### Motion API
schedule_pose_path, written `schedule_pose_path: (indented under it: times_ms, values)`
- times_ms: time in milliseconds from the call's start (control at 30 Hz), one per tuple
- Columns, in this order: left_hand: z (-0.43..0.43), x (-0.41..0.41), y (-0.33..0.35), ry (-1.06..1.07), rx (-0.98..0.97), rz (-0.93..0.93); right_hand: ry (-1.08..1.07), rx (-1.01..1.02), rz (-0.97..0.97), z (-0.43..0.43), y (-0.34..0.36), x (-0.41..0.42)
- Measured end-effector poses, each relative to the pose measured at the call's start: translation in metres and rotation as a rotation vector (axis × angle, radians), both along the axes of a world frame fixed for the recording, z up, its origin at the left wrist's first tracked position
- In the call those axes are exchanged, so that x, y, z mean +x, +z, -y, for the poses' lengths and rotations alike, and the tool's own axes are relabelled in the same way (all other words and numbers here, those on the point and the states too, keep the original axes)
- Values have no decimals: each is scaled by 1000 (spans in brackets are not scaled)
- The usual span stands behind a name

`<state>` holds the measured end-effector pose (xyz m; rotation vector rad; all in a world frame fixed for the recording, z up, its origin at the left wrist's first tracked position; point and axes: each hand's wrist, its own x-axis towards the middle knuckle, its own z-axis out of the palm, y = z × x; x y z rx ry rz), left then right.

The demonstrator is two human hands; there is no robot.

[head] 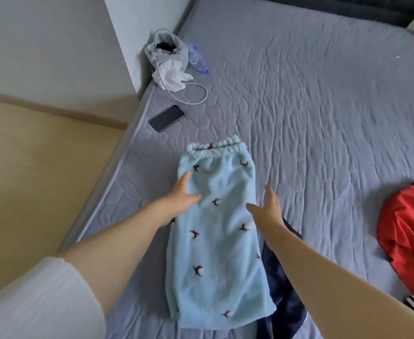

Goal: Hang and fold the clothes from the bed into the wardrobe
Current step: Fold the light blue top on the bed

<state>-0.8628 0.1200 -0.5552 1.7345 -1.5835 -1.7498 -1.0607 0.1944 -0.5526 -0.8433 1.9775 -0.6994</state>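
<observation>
From the head view, the pale blue fleece trousers with small dark bird-like motifs [215, 231] lie folded lengthwise on the grey quilted bed [323, 118], waistband away from the person. The left hand [179, 196] lies flat on their left edge, fingers straight. The right hand [268, 211] is at the right edge, fingers spread and gripping nothing; contact is hard to call. A dark navy garment [284, 297] peeks from beneath, a red garment [408, 241] lies well to the right, and a black phone [167, 118] sits beyond.
</observation>
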Motion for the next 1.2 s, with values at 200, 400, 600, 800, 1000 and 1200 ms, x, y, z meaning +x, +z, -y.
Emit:
schedule_pose_path:
  times_ms: [200, 400, 600, 800, 1000, 1200]
  values:
    - [-79, -4, -82, -339, -60, 219, 110, 233, -14, -65, -78, 22]
    - [-156, 8, -154, -383, 77, 684, 266, 387, -113, -123, -140, 5]
    - [-198, 15, -181, 493, 60, 226, -131, 267, 153, -155, -169, -5]
    - [-210, 44, -164, 564, 204, 42, -243, 383, 376, -166, -157, -10]
    - [-238, 65, -149, 307, 384, 195, -154, 636, 319, -202, -140, -6]
    - [-252, 35, -153, -237, -626, 821, 398, 52, -639, -201, -143, 11]
